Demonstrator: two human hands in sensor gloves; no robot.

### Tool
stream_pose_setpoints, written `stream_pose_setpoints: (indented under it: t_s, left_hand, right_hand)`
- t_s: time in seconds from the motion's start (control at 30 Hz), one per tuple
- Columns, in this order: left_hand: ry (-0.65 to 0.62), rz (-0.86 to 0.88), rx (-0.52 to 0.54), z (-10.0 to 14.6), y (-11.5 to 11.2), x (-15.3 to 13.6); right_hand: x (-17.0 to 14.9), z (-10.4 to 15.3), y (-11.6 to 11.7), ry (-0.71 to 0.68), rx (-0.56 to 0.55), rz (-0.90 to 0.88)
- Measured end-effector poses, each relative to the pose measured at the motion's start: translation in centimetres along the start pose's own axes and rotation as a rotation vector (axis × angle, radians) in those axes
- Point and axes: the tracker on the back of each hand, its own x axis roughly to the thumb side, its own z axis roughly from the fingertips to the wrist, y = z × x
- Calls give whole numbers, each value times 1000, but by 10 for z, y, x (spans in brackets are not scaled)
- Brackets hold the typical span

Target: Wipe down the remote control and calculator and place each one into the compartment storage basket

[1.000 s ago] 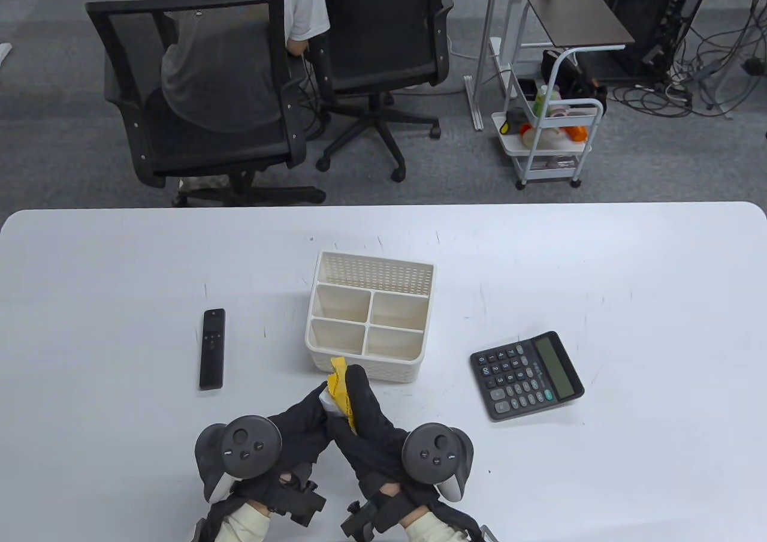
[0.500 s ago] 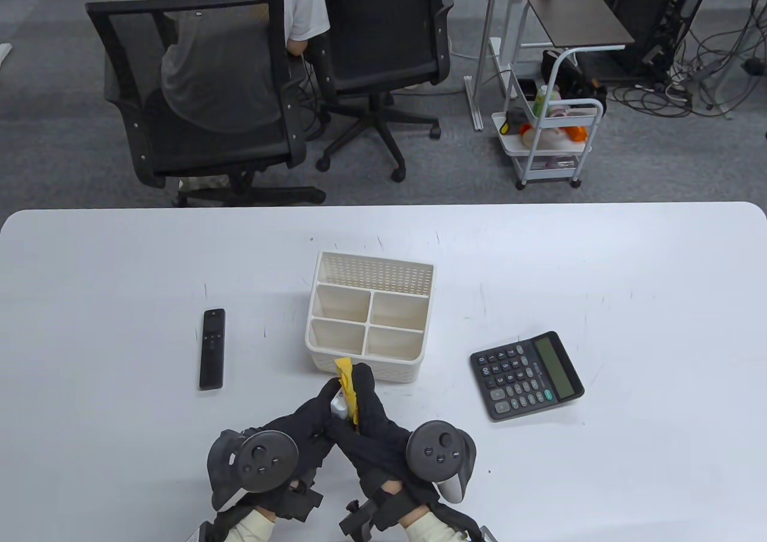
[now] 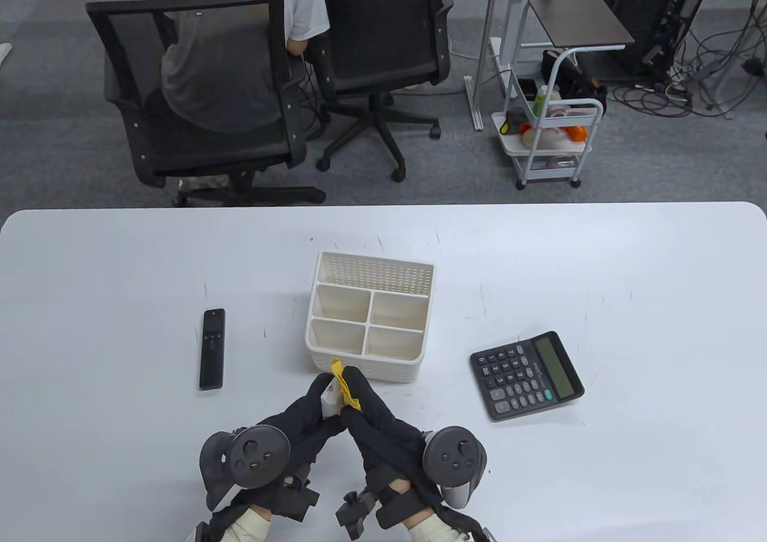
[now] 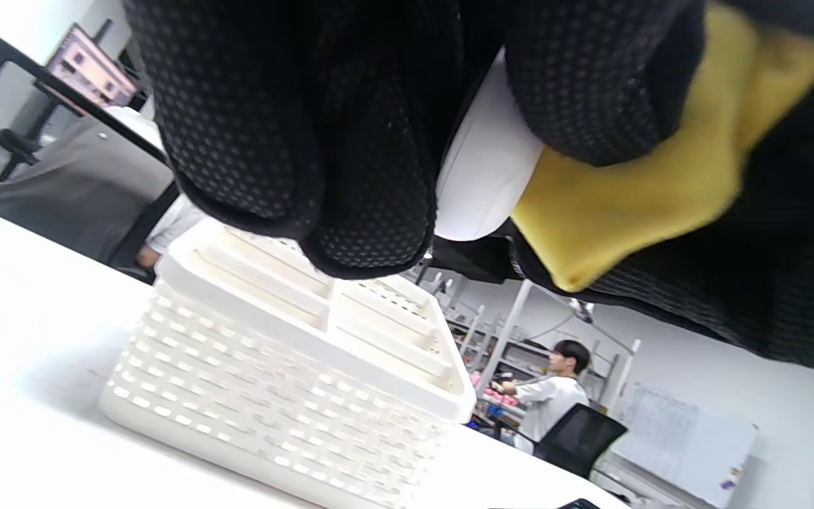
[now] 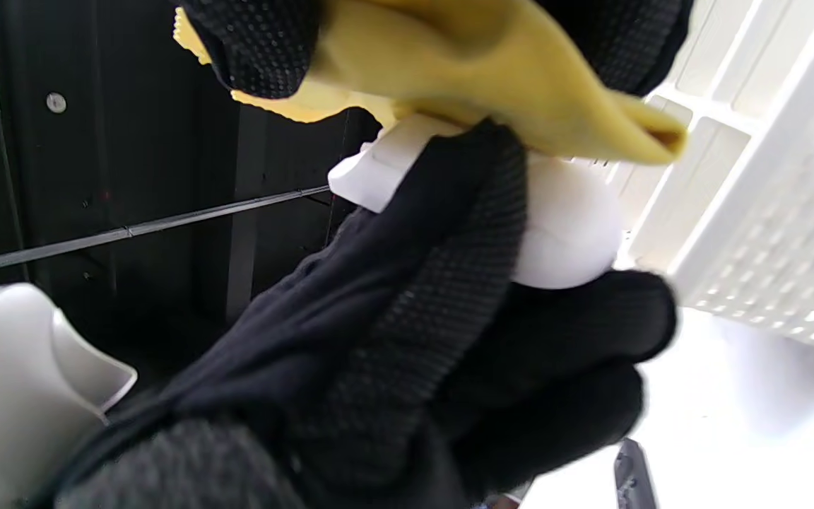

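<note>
We wipe a small white object with a yellow cloth near the table's front edge.

Left to right: the remote control [image 3: 212, 349], light, stiff and slim, we'd pinch by its long edges; our left hand [image 3: 299, 413] grips the white object [image 3: 329, 397], right hand [image 3: 374, 413] pinches the cloth [image 3: 343, 382] before the basket [image 3: 368, 367]; the calculator [image 3: 526, 375], toward the right edge, rigid and flat, by its sides.

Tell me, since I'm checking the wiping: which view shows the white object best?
The right wrist view: the white object fills mid-frame under the yellow cloth. The left wrist view shows a sliver between fingers; the table view only a patch.
</note>
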Motion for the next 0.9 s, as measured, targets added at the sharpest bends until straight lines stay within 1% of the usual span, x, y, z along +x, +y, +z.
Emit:
stream_pose_setpoints:
  t_s: [0.1,0.17,0.33,0.4,0.57,0.67,0.77,0.87,0.9]
  left_hand:
    - [-32,11,16,0,0,9]
    - [-24,16,22,1,0,9]
    - [52,43,33,0,3,-4]
    - [85,19,-7,0,1,-9]
    - [8,53,-38,-2,-4,-4]
    - [-17,53,-16,-2,-2,2]
    - [17,64,-7,-1,-1,0]
    - [70,97,-1,-1,0,-8]
    - [81,107,-17,-1,0,-11]
  right_hand:
    - [-9,1,0,56,22,-26]
    - [-12,3,1,66,29,-27]
    - [-8,3,5,50,71,23]
    - [-2,3,6,9,71,13]
    - [0,2,4,-17,54,-11]
    - [-9,2,2,28,60,-24]
    - [-10,4,5,33,71,-22]
    - [-7,7,11,10,115,57]
    - [-5,8,13,-2,126,68]
